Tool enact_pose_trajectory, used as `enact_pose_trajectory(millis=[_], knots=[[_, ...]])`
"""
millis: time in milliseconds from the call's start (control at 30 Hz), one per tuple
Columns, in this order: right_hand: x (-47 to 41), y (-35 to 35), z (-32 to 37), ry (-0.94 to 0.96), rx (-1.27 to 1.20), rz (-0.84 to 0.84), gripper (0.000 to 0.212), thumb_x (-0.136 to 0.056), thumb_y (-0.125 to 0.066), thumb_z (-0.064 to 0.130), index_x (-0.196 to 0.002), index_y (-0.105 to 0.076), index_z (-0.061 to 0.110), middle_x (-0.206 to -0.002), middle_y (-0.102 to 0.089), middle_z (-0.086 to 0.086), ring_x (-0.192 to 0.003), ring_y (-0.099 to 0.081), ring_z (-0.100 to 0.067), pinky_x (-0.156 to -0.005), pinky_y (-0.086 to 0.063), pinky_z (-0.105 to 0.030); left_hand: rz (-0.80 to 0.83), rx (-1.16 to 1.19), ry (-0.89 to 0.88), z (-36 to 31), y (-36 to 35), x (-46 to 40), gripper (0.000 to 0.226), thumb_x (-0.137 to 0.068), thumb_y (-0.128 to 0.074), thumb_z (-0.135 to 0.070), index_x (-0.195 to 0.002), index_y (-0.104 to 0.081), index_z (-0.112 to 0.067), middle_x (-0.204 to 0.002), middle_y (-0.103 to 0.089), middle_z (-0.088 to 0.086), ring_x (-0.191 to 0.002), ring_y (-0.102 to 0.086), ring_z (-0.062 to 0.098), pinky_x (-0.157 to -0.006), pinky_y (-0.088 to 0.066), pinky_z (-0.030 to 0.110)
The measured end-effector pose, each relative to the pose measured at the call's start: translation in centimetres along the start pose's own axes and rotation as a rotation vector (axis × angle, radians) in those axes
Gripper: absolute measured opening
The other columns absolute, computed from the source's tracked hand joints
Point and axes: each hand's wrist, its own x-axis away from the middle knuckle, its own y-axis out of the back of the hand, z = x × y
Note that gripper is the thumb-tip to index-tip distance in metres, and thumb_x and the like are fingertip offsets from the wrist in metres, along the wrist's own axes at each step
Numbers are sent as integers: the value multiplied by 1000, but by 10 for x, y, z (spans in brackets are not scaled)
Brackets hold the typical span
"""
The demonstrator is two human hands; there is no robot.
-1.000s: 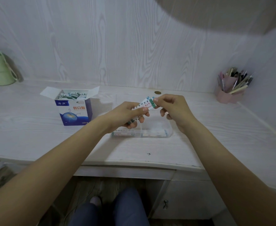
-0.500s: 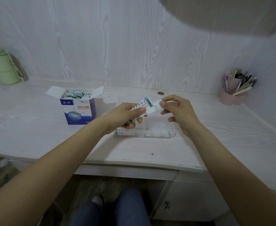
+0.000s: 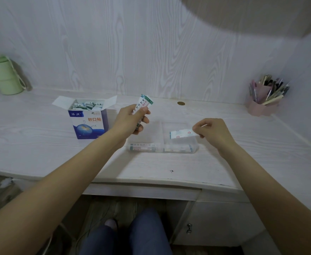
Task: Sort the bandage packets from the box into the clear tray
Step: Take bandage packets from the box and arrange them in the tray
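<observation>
An open blue-and-white bandage box point(image 3: 88, 122) stands on the desk at the left, with several packets showing at its top. My left hand point(image 3: 130, 119) grips a small stack of bandage packets point(image 3: 144, 103) upright, just right of the box. My right hand point(image 3: 212, 131) pinches a single white packet point(image 3: 181, 134) by its end over the right compartment of the clear tray point(image 3: 195, 147). The tray lies on the desk between my hands, and a few packets lie flat along its front in both compartments.
A green lidded cup point(image 3: 3, 75) stands at the far left against the wall. A pink pen holder point(image 3: 263, 103) full of pens sits at the back right corner. A small brass disc point(image 3: 181, 103) lies near the wall. The desk's front edge runs below the tray.
My hands have come apart. The right hand drew one packet off the stack and carried it right and down over the tray. The left hand raised the remaining stack upright.
</observation>
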Motion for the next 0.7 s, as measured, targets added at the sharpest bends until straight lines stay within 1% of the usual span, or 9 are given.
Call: enact_pose_trajectory(millis=[100,200,300,400,567,633,700], knots=[[0,-5,-3,42,175,79,8,-83,-66,9,-77,-70,13,-67,-61,6,-62,-52,-5,-57,-38,-18,-20,27,-10,-2,-2,0,20,-99,-48,-29,-86,-61,-21,-67,-59,-4,-44,-45,8,-48,-40,18],[-2,-14,0,82,332,135,9,-82,-64,10,-76,-70,14,-70,-63,3,-66,-55,-8,-57,-39,-18,-3,3,-14,-3,-6,2,20,-98,-48,-30,-86,-61,-21,-68,-59,-4,-44,-46,7,-47,-41,18],[-4,-23,2,113,441,144,9,-80,-65,12,-72,-67,17,-72,-64,0,-74,-60,-16,-62,-45,-25,31,-13,-25,-3,-9,4,20,-98,-48,-30,-87,-61,-20,-67,-60,-4,-45,-46,8,-47,-41,17],[-4,-30,4,142,610,148,7,-81,-66,14,-74,-64,16,-79,-65,-2,-80,-62,-20,-67,-48,-30,75,-21,-43,-3,-10,5,21,-98,-48,-29,-87,-61,-18,-66,-60,-4,-42,-46,7,-45,-40,17],[-3,-34,8,152,758,147,6,-83,-68,18,-78,-64,17,-92,-67,-5,-87,-62,-24,-64,-40,-28,116,-16,-74,-6,-11,7,21,-98,-48,-29,-86,-61,-17,-63,-60,-7,-42,-46,7,-45,-40,17],[-2,-35,9,175,818,149,4,-84,-68,19,-84,-65,16,-95,-67,-6,-90,-61,-25,-67,-38,-28,121,-12,-78,-7,-11,7,21,-98,-48,-29,-86,-61,-17,-63,-60,-7,-42,-46,7,-45,-40,17],[-2,-36,12,195,868,150,7,-85,-67,20,-89,-66,14,-95,-67,-7,-91,-60,-25,-71,-38,-29,125,-1,-71,-7,-12,7,22,-98,-48,-30,-86,-62,-17,-62,-60,-7,-43,-46,7,-45,-40,17]])
